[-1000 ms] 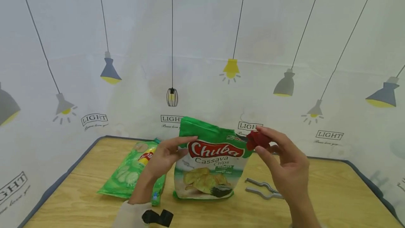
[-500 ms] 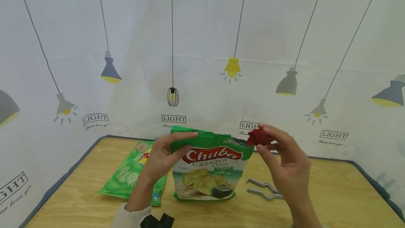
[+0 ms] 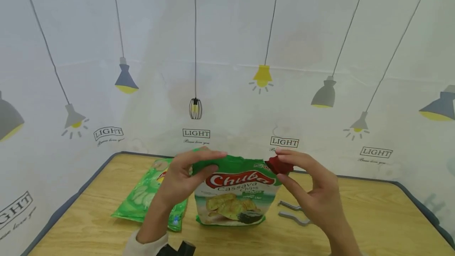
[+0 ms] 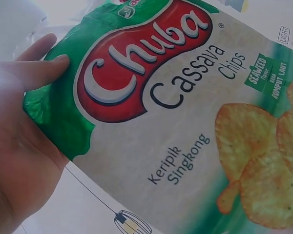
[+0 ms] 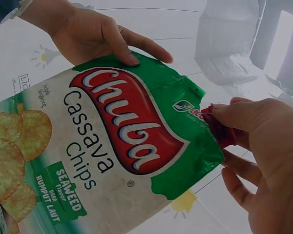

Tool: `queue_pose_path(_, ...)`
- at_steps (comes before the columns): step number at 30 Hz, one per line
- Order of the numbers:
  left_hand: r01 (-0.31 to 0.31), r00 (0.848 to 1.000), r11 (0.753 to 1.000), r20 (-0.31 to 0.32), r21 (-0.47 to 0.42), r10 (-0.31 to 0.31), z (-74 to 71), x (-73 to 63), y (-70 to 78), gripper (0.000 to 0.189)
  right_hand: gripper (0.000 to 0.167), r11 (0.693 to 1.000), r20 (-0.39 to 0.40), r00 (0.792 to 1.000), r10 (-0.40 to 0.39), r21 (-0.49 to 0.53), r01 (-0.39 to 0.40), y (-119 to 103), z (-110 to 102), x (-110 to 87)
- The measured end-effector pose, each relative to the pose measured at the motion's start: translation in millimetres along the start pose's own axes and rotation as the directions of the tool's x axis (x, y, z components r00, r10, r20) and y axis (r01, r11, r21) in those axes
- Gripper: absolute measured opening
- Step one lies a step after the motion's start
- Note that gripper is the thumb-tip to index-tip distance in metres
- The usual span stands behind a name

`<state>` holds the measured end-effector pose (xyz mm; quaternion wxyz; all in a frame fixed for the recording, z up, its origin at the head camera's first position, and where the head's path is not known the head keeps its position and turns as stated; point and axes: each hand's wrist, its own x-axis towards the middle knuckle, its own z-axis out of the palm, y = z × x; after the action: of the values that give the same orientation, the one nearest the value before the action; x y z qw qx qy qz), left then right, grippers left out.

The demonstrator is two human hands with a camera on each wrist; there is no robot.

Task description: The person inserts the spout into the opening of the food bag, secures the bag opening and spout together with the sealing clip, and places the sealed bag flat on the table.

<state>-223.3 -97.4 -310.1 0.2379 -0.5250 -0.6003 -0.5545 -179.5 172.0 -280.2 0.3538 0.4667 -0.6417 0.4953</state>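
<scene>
A green and white bag of Chuba cassava chips (image 3: 234,202) stands on the wooden table. My left hand (image 3: 183,175) pinches its upper left corner between thumb and fingers; the left wrist view has the thumb along the green front. At the upper right corner, my right hand (image 3: 314,189) pinches a small dark-red piece (image 3: 279,165) with an uneven edge. In the right wrist view this red piece (image 5: 219,127) meets the bag's top corner, partly covered by the fingers; I cannot tell what kind of thing it is.
Left of the upright bag lies a second green chip bag (image 3: 142,196), partly behind the left forearm. A grey metal tool with two wavy arms (image 3: 293,217) lies to the right, partly hidden by the right hand. Dark edging (image 3: 412,196) borders the table.
The bag's top has come down and its upper left corner has shifted left, with my left hand on it. My right hand has moved slightly left and down, bringing the red piece against the bag.
</scene>
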Motion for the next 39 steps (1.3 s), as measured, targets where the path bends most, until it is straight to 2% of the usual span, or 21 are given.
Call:
queue_pose_path(11, -0.063, 0.996, 0.998, 0.062, 0.029, 0.061, -1.1, 5.9, 5.8, 0.049, 0.027, 0.994, 0.165, 0.986, 0.027, -0.106, -0.01, -10.9, -16.0, 2.5)
queue_pose_path(15, -0.092, 0.993, 0.995, 0.078, 0.03, 0.09, -2.0, 6.9, 7.5, 0.05, 0.029, 0.985, 0.195, 0.981, -0.018, -0.164, 0.05, -17.8, -15.7, 5.0)
queue_pose_path(18, -0.109, 0.991, 0.994, 0.084, 0.024, 0.107, -1.6, 7.2, 7.4, 0.05, 0.028, 0.972, 0.192, 0.978, -0.077, -0.204, 0.117, -18.5, -11.9, 6.6)
queue_pose_path(20, -0.11, 0.991, 0.994, 0.083, 0.022, 0.108, -1.2, 6.6, 7.4, 0.049, 0.027, 0.97, 0.185, 0.979, -0.091, -0.205, 0.129, -17.7, -9.8, 6.8)
queue_pose_path(26, -0.104, 0.992, 0.994, 0.076, 0.029, 0.101, -0.2, 5.3, 10.0, 0.048, 0.029, 0.992, 0.153, 0.987, -0.04, -0.112, 0.057, -12.2, -9.1, 4.2)
queue_pose_path(32, -0.093, 0.994, 0.995, 0.068, 0.034, 0.091, -0.1, 5.1, 12.5, 0.049, 0.028, 1.0, 0.139, 0.99, -0.017, -0.011, 0.019, -5.6, -9.6, 1.2)
queue_pose_path(39, -0.099, 0.994, 0.995, 0.058, 0.023, 0.097, 3.0, 5.9, 12.3, 0.052, 0.026, 0.988, 0.141, 0.989, -0.039, -0.143, 0.059, -7.8, -8.8, 1.1)
